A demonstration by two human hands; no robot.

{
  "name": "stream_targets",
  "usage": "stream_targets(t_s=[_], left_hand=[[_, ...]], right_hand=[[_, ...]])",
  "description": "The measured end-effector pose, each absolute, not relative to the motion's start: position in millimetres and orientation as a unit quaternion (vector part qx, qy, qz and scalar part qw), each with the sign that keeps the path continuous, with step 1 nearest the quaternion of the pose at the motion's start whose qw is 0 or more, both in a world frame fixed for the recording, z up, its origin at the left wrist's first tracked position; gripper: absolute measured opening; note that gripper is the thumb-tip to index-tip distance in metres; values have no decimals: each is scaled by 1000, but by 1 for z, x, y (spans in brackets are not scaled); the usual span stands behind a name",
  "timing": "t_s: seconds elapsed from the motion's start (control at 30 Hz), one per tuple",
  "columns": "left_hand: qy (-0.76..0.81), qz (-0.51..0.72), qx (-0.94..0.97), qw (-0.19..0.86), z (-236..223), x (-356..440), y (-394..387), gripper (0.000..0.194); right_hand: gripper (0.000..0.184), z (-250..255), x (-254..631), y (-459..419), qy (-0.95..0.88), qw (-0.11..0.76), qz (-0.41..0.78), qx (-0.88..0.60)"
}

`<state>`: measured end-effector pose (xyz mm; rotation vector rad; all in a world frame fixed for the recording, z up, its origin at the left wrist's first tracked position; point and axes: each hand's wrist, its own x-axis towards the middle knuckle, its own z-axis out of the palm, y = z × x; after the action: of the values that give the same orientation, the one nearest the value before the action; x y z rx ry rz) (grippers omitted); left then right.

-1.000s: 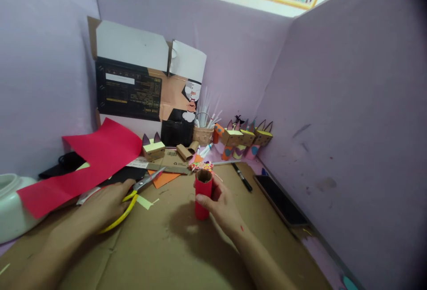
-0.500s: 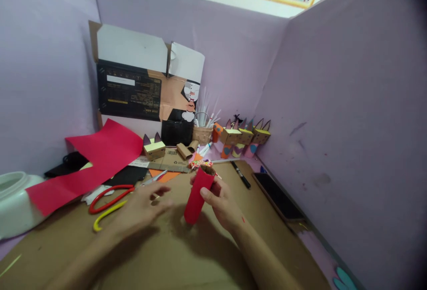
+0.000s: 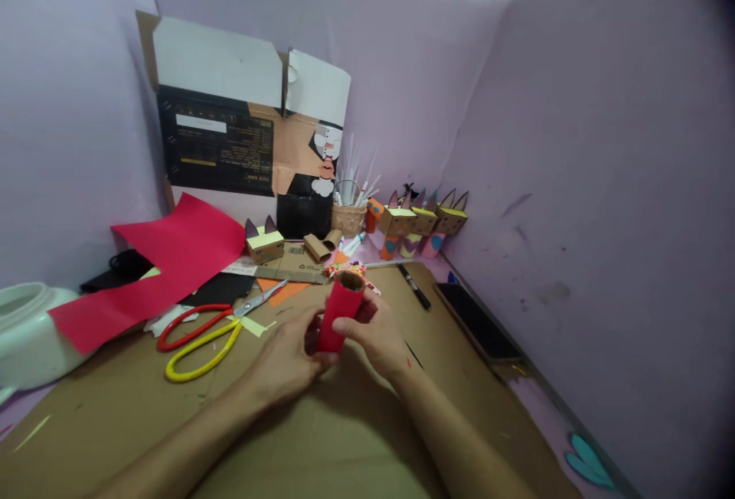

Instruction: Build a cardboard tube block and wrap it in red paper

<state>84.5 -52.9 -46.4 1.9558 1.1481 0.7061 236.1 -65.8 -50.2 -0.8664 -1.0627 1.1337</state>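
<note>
A cardboard tube wrapped in red paper (image 3: 343, 314) stands slightly tilted between my hands, its open brown top facing up. My right hand (image 3: 376, 334) grips its right side, thumb across the front. Around the lower left side of the tube curls my left hand (image 3: 294, 353), its fingers partly hidden behind it. To the left lie scissors (image 3: 227, 331) with one red and one yellow handle, blades spread. A small yellow paper scrap (image 3: 253, 325) is beside them.
Red paper (image 3: 184, 254) stretches across the left, near a white pot (image 3: 40, 334). Cat-eared box figures (image 3: 398, 221) stand at the back right, beside a basket of sticks (image 3: 348, 218). A black marker (image 3: 413, 287) and a phone (image 3: 476, 321) lie on the right.
My left hand has moved right, off the area of the scissors, and closed on the lower part of the red tube. My right hand keeps its grip on the tube.
</note>
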Motion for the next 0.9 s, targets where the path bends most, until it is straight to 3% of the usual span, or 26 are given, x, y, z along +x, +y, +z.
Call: stream_targets(t_s=[0.17, 0.27, 0.37, 0.57, 0.73, 0.9], left_hand=[[392, 254, 747, 473, -45, 96, -62, 26], [378, 245, 754, 478, -46, 91, -63, 27], [393, 235, 766, 452, -44, 82, -61, 29], [404, 243, 750, 463, -40, 71, -55, 31], [374, 376, 607, 592, -40, 65, -47, 55], [323, 515, 386, 694, -36, 63, -39, 54]], right_hand=[[46, -51, 242, -64, -414, 679, 486, -362], [60, -45, 251, -63, -437, 718, 408, -355], [54, -36, 264, -64, -476, 718, 348, -369], [45, -33, 274, -65, -489, 558, 528, -413], [28, -43, 270, -58, -354, 574, 611, -415], [22, -53, 272, -52, -315, 570, 630, -424]])
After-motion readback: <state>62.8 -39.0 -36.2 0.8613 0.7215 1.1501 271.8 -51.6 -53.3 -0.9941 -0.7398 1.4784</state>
